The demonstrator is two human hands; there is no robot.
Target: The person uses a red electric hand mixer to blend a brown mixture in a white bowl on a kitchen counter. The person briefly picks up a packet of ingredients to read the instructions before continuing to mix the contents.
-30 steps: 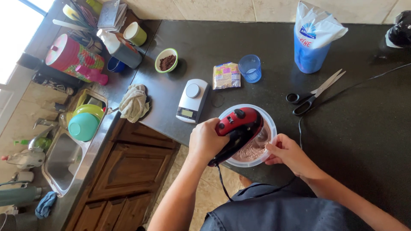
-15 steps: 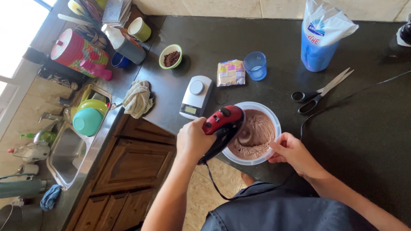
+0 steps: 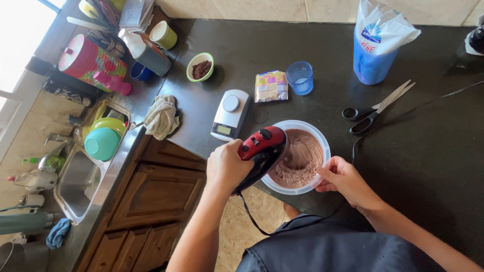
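My left hand grips the handle of a red and black electric hand mixer, whose body hangs over the left rim of a clear plastic bowl. Brown chocolate batter fills the bowl. My right hand holds the bowl's right rim at the near edge of the dark counter. The mixer's black cord drops down past my left forearm. The beaters are hidden under the mixer body.
Behind the bowl lie a small kitchen scale, a packet, a blue cup, a green bowl of cocoa powder, scissors and a blue and white bag. A rag and a sink with dishes are at left.
The mixer has shifted from over the bowl's middle to its left rim, uncovering the batter. My right hand stays on the rim. The view has drifted slightly.
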